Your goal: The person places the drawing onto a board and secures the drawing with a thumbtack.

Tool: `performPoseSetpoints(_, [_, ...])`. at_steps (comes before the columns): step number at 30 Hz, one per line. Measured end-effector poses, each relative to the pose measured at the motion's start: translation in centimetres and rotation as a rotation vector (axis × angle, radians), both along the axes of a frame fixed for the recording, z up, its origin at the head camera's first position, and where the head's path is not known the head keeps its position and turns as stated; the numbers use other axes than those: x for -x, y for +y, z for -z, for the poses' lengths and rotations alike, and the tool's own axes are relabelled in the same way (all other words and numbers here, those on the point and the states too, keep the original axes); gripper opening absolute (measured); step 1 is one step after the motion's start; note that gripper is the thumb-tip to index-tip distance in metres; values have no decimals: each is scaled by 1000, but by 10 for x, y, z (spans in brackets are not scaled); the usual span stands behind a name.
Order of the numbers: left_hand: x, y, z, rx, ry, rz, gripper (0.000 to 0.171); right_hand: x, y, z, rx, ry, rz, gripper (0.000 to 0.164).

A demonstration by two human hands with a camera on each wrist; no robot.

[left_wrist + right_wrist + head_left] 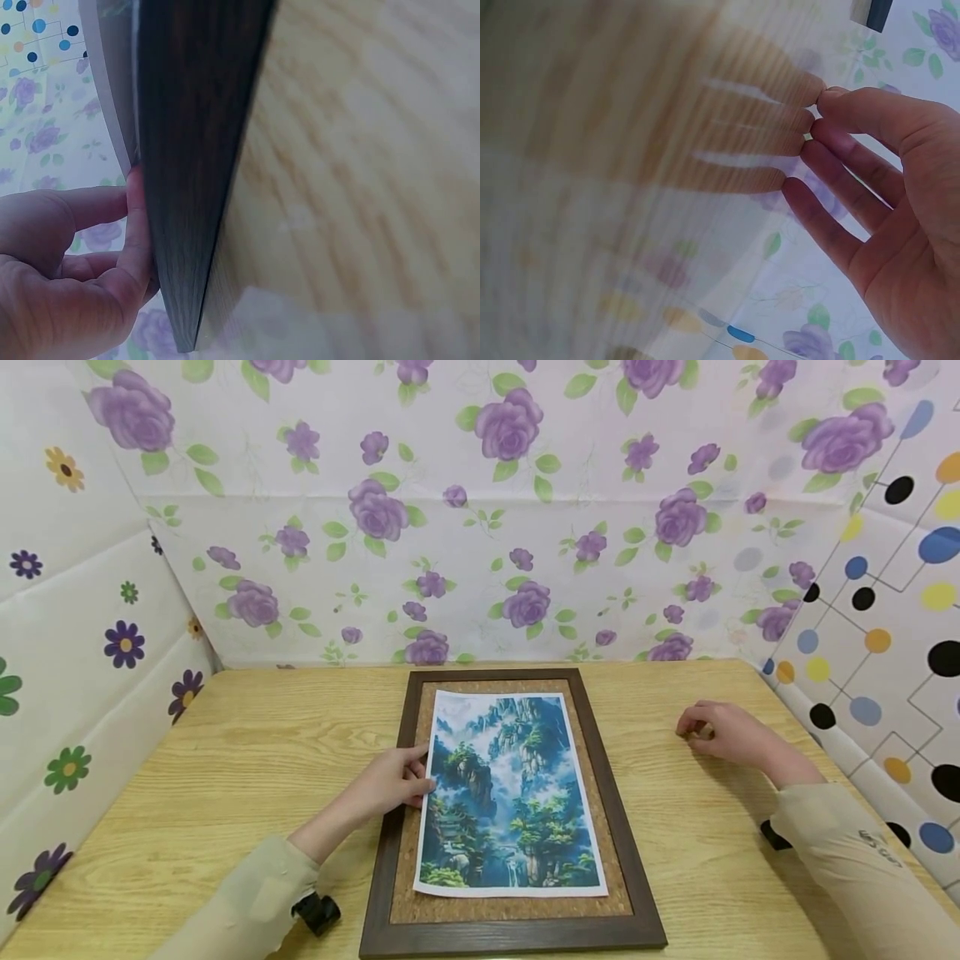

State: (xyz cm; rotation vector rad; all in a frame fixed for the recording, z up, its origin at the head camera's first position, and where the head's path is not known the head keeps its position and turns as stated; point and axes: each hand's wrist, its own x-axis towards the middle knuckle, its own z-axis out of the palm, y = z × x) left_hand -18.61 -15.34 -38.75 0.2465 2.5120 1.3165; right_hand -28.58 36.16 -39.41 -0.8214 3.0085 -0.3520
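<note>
A printed landscape picture [510, 793], with blue mountains, waterfalls and green trees on white-edged paper, lies over a cork board [517, 908] set in a dark brown wooden frame [513, 935]. My left hand [392, 781] holds the paper by its left edge, the wrist crossing the frame's left side. In the left wrist view, its fingertips [135, 180] are at the paper's edge, right beside the dark frame side [191, 150]. Off to the right, my right hand [716, 731] rests with loosely bent fingers, fingertips [821, 101] on the tabletop, holding nothing.
The light wood-grain table [277, 727] reaches back to a wall sheet [450, 568] printed with purple roses. A daisy-patterned sheet [75, 635] stands on the left, a dotted one [892, 635] on the right. Each sleeve has a black wrist device [317, 912] at its cuff.
</note>
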Motion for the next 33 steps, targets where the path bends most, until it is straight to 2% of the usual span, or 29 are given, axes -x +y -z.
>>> performPoseSetpoints(20, [-1, -1, 0, 19, 19, 24, 64, 0, -1, 0, 23, -15, 8, 13])
performPoseSetpoints(27, [-3, -1, -2, 51, 59, 35, 63, 1, -1, 0, 26, -33, 22, 12])
performPoseSetpoints(33, [-3, -1, -4, 54, 65, 49, 64, 2, -1, -1, 20, -36, 26, 12])
